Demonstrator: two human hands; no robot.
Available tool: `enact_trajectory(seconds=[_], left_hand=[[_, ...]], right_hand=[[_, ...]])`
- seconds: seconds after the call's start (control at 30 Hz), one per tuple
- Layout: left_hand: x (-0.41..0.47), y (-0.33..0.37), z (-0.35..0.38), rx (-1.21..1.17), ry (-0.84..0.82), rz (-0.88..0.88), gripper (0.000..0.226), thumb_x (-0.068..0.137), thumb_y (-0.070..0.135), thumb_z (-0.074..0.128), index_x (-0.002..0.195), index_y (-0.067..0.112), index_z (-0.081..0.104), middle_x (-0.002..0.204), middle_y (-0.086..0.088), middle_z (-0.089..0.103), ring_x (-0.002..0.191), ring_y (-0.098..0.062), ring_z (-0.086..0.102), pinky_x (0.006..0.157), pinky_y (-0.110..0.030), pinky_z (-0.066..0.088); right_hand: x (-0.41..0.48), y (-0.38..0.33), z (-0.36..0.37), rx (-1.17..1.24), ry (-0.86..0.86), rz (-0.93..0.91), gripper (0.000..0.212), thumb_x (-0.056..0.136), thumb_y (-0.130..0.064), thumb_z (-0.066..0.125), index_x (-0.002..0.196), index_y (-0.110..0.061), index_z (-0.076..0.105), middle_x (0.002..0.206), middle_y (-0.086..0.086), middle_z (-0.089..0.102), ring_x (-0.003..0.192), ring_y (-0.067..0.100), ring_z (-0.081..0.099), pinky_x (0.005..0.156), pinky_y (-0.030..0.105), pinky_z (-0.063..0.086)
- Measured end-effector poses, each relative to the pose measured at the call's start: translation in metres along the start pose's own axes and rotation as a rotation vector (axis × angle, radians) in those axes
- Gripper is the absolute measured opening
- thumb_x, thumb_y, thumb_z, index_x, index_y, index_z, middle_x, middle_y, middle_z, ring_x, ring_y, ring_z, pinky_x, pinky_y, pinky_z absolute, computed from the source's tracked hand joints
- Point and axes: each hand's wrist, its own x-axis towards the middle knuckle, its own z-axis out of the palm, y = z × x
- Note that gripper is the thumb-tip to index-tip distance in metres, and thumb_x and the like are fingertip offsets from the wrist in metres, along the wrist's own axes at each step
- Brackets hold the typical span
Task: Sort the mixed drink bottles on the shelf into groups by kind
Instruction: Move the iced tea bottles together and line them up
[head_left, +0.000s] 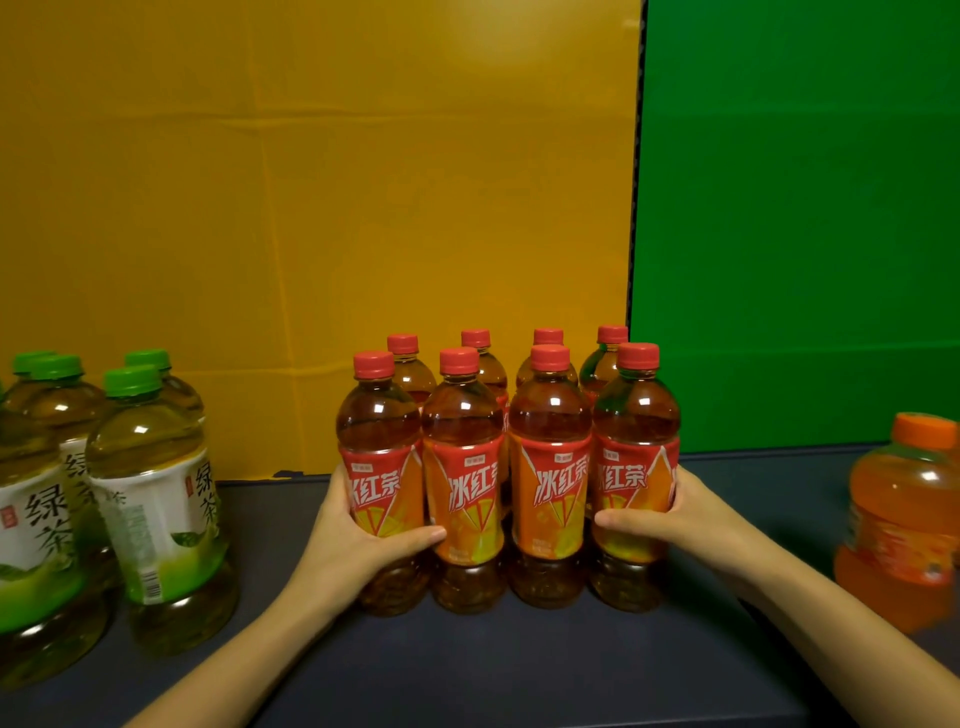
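Several red-capped iced black tea bottles (462, 488) stand in two tight rows at the middle of the dark shelf (519, 670). My left hand (353, 540) grips the front-left bottle (382, 467), thumb across its label. My right hand (675, 514) grips the front-right bottle (635, 457) the same way. Both hands squeeze the block from its two ends. Several green-capped green tea bottles (150, 499) are grouped at the left. An orange-capped orange drink bottle (904, 519) stands at the right edge, partly cut off.
A yellow backdrop (311, 182) rises behind the left and middle of the shelf. A green backdrop (800, 208) covers the right. Gaps of bare shelf separate the three bottle groups.
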Motion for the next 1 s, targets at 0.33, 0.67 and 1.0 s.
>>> enact_trajectory(seconds=[0.33,0.67,1.0], left_hand=[[0.0,0.004,-0.019,-0.013,-0.239,-0.091,0.092,0.046,0.041,0.087,0.122,0.041,0.035,0.115,0.016,0.056,0.094,0.015,0.059,0.067,-0.007,0.05],[0.01,0.012,-0.026,-0.271,-0.093,-0.15,0.063,0.074,0.072,0.043,0.12,0.029,0.049,0.102,0.018,0.068,0.111,-0.004,0.058,0.096,-0.025,0.038],[0.049,0.006,-0.015,-0.268,-0.045,-0.346,0.039,0.099,0.024,0.028,0.075,0.011,0.056,0.057,0.0,0.069,0.05,-0.007,0.066,0.048,-0.022,0.053]], right_hand=[[-0.01,0.001,-0.008,-0.034,-0.046,0.047,0.09,0.041,-0.04,0.089,0.118,-0.035,0.042,0.11,-0.011,0.065,0.094,0.0,0.066,0.066,0.013,0.053],[-0.004,-0.016,-0.023,0.036,0.095,0.045,0.142,0.0,-0.08,0.069,0.129,-0.026,0.044,0.141,0.01,0.046,0.115,0.013,0.057,0.092,0.029,0.043],[0.047,-0.005,-0.022,0.056,0.129,0.108,0.025,0.095,-0.028,0.039,0.083,-0.017,0.058,0.087,0.005,0.065,0.079,0.015,0.064,0.076,0.032,0.05]])
